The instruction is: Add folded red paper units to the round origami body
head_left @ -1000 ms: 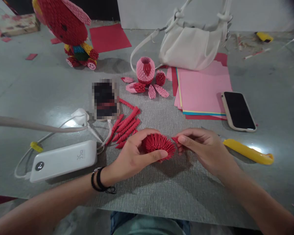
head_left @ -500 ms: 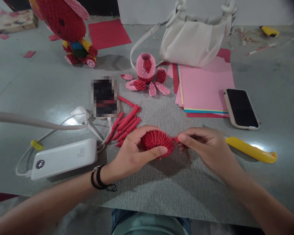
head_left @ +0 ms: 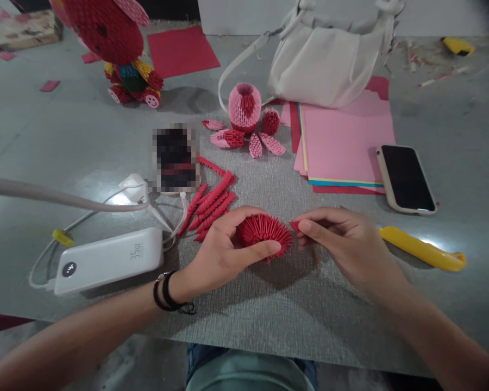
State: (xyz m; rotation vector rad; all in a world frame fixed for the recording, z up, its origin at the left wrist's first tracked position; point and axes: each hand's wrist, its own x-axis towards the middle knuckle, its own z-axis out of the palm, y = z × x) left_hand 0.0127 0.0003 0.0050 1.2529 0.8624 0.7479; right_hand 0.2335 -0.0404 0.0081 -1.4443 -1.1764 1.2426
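Observation:
Wrapped round a red ring of folded paper pieces point(head_left: 264, 231) is my left hand point(head_left: 228, 247), its thumb laid across the front of the ring. My right hand point(head_left: 334, 231) pinches a small red folded paper piece point(head_left: 294, 225) just off the ring's right side, its tip pointing at the ring. Several red strips of stacked paper pieces point(head_left: 214, 209) lie behind my left hand. Farther back stands a pink and red folded-paper vase point(head_left: 245, 108), with loose pink and red petal shapes point(head_left: 228, 138) around its base.
A white power bank point(head_left: 110, 260) with cables and a blurred phone point(head_left: 176, 160) lie left. To the right are a paper stack point(head_left: 346, 141), a dark-screened phone point(head_left: 407, 179) and a yellow cutter point(head_left: 421, 248). A white handbag point(head_left: 321, 65) and a paper figure point(head_left: 132, 81) stand behind.
The small red piece in my right hand has come slightly away from the ring's edge, and a gap shows now. My left hand keeps its hold. The whole view has shifted a little.

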